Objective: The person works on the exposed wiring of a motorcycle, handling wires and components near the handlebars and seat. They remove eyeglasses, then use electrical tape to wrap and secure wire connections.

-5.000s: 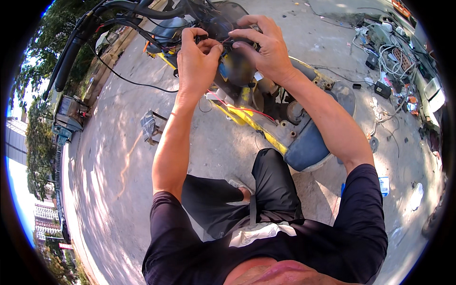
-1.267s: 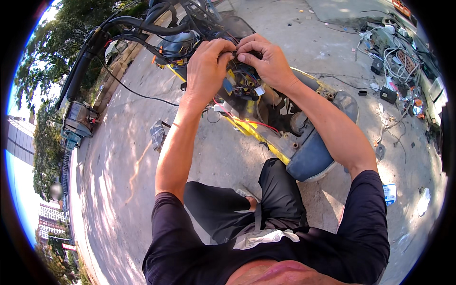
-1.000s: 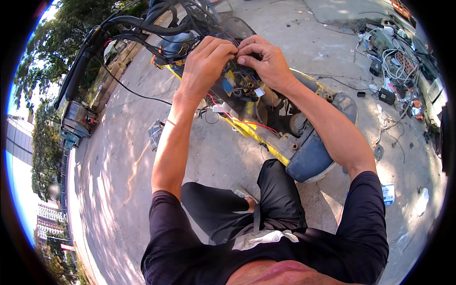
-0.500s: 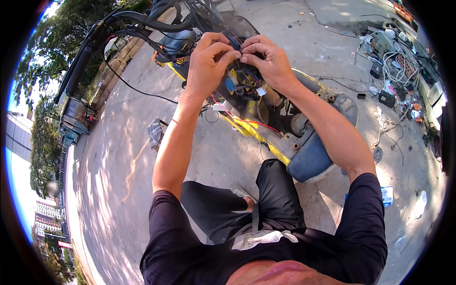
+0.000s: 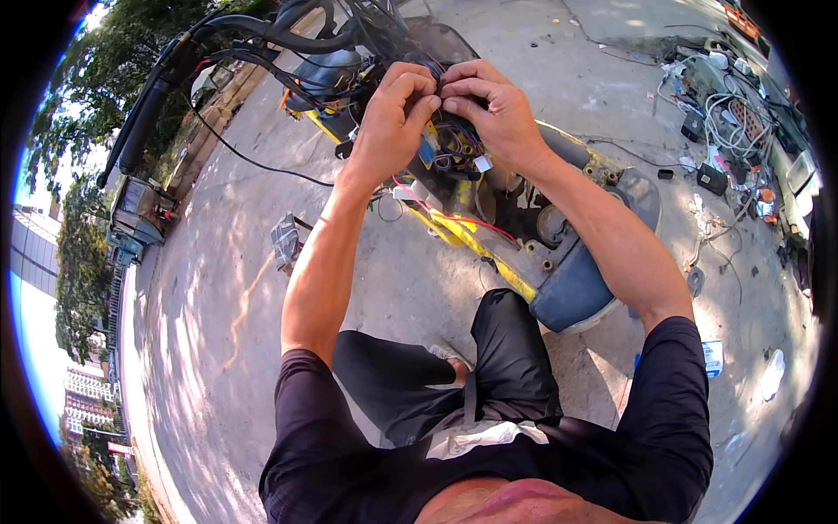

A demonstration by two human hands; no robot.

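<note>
My left hand (image 5: 394, 113) and my right hand (image 5: 496, 109) meet fingertip to fingertip above an opened yellow and dark scooter frame (image 5: 515, 281). Both pinch at a thin wire, mostly hidden by the fingers. Dark strands show in the gap between the two hands. Just below them sits a tangled wire bundle (image 5: 454, 144), with a blue connector (image 5: 425, 153) and a white connector (image 5: 483, 163) in it. A red cable (image 5: 471, 222) runs from beneath my left wrist along the yellow frame.
Black handlebar tubing and cables (image 5: 262, 35) arch at the upper left. A dark blue-grey plastic body part (image 5: 572, 293) lies under my right forearm. On the ground at right are a heap of cables (image 5: 729, 118) and a black adapter (image 5: 711, 179). A taped grey object (image 5: 286, 243) lies left.
My left hand has shifted slightly right and my right hand slightly down. Their fingertips, touching before, now stand a little apart, both still pinching.
</note>
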